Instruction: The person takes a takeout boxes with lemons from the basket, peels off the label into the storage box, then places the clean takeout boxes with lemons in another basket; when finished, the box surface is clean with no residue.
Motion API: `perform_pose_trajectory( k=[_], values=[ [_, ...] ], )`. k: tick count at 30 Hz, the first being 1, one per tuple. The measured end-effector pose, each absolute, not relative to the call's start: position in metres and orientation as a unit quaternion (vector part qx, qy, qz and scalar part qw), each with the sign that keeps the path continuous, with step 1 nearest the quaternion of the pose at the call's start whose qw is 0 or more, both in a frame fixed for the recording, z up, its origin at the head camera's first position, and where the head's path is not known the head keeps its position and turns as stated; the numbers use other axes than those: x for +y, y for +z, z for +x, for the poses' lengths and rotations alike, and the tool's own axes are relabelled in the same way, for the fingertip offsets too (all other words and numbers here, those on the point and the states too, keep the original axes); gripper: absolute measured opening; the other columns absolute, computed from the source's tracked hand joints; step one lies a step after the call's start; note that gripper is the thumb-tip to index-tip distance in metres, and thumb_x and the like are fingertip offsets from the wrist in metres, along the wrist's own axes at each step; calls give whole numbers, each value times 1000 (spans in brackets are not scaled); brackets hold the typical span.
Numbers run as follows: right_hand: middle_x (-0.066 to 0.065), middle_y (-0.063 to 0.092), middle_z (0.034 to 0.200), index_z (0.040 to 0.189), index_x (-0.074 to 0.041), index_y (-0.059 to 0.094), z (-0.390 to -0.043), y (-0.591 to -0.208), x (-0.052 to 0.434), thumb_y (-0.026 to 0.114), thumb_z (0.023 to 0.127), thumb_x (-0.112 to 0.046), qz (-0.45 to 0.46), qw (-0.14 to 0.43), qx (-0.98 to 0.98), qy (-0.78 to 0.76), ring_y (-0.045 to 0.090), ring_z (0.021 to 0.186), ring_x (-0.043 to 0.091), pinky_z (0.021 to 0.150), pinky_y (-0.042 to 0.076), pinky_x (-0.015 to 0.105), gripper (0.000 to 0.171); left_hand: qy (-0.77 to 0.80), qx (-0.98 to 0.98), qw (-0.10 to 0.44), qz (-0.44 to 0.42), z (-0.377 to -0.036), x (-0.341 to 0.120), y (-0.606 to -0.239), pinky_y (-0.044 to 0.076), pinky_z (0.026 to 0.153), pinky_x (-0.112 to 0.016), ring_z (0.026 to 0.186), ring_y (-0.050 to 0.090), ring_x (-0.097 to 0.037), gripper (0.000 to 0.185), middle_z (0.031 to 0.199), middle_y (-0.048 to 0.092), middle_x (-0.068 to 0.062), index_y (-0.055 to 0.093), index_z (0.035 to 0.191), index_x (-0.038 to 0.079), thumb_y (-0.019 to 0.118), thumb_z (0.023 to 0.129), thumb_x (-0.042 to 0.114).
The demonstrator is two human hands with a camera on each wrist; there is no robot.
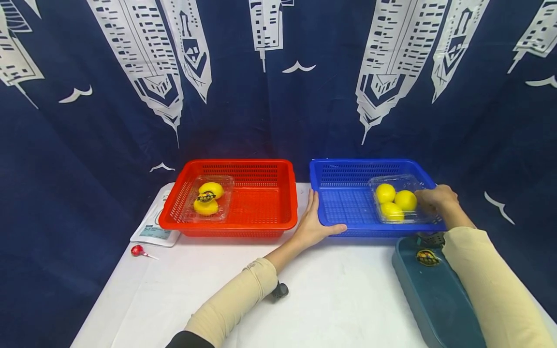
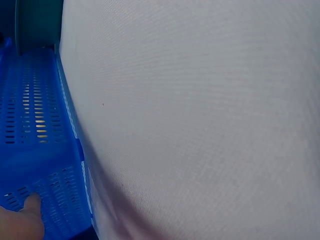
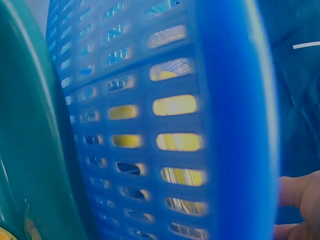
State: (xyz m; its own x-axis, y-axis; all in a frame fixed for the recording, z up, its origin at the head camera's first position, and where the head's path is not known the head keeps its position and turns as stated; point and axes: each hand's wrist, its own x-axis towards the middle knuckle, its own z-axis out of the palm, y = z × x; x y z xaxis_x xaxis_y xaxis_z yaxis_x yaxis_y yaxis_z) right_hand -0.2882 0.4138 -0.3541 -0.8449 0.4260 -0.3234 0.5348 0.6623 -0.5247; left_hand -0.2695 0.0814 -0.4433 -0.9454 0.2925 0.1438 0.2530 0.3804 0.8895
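Now the left hand [image 1: 314, 223] rests against the near left corner of the blue basket [image 1: 344, 205], fingers straight along its left wall and the thumb laid along the front rim; its grip is flat and holds nothing. The left wrist view shows a fingertip [image 2: 31, 204] pressed on the perforated blue wall.

The right hand [image 1: 435, 199] reaches into the basket's right side, fingers curled over the edge of a clear box [image 1: 402, 218] with three lemons [image 1: 395, 199] in it. It seems to hold that box, though the right wrist view is too blurred to confirm it; only yellow shows through the slots there.

The blue basket stands at the far edge of the worktop [image 1: 339, 299], right of centre. Just beside it on the left is a red basket [image 1: 261, 203], holding a closed clear box of lemons [image 1: 208, 197] in its left part. A teal tray [image 1: 435, 299] lies at the near right corner. A packet [image 1: 153, 232] and a red lollipop [image 1: 138, 250] lie near the left edge.
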Motion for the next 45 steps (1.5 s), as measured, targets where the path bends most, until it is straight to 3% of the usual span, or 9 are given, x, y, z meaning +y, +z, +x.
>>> perform_pose_trajectory(
  k=[5, 9, 13, 19, 27, 35, 38, 41, 45],
  values=[
    [23, 55, 87, 107, 14, 50, -294, -356, 416, 45, 94, -38, 266, 81, 904, -323, 53, 76, 32, 66, 50, 42, 54, 532, 831, 16, 165, -269, 81, -443, 24, 123, -44, 153, 13, -22, 124, 164, -11, 11, 3, 158, 16, 84, 70, 48],
    [-1, 43, 52, 72, -2, 53, -301, -358, 418, 44, 96, -42, 262, 82, 899, -342, 45, 49, 15, 49, 41, 30, 47, 532, 830, 15, 164, -269, 82, -443, 24, 123, -43, 153, 13, -22, 124, 164, -11, 11, 4, 158, 16, 84, 69, 48],
    [-4, 39, 46, 53, -12, 44, -303, -358, 417, 43, 96, -44, 258, 86, 897, -348, 38, 43, 11, 46, 38, 28, 54, 533, 830, 18, 162, -269, 83, -443, 24, 123, -42, 153, 14, -21, 124, 164, -10, 11, 4, 158, 16, 84, 69, 48],
    [-4, 39, 47, 53, -12, 43, -302, -359, 414, 44, 96, -46, 243, 75, 904, -344, 46, 46, 15, 48, 39, 29, 54, 533, 830, 20, 159, -268, 83, -443, 24, 123, -42, 153, 14, -21, 124, 164, -10, 12, 4, 158, 17, 84, 69, 48],
    [27, 52, 95, 78, 3, 48, -299, -362, 409, 40, 97, -47, 235, 49, 921, -308, 54, 90, 38, 64, 44, 36, 54, 533, 830, 18, 161, -269, 83, -443, 24, 122, -42, 152, 14, -21, 124, 164, -11, 12, 3, 158, 17, 84, 69, 49],
    [31, 46, 110, 105, 12, 47, -300, -364, 407, 38, 98, -47, 241, 64, 916, -315, 53, 98, 40, 71, 46, 39, 60, 534, 830, 19, 159, -270, 82, -443, 25, 122, -44, 152, 14, -22, 124, 164, -11, 12, 3, 158, 17, 84, 69, 50],
    [34, 45, 116, 120, 19, 44, -300, -364, 406, 38, 97, -47, 246, 64, 914, -317, 50, 103, 42, 86, 52, 49, 71, 536, 829, 21, 158, -270, 81, -443, 25, 122, -45, 153, 14, -22, 124, 164, -11, 13, 3, 158, 18, 84, 69, 50],
    [39, 40, 132, 135, 23, 32, -300, -364, 406, 38, 97, -47, 251, 66, 912, -318, 46, 114, 47, 105, 43, 60, 80, 535, 829, 22, 159, -270, 81, -443, 25, 122, -44, 153, 14, -22, 125, 164, -11, 14, 2, 158, 19, 84, 69, 50],
    [42, 33, 143, 140, 23, 26, -299, -365, 405, 38, 97, -47, 258, 65, 909, -320, 40, 128, 53, 109, 35, 65, 83, 536, 829, 22, 161, -271, 81, -444, 25, 122, -43, 152, 14, -22, 125, 164, -11, 13, 3, 158, 18, 84, 69, 50]
  ],
)
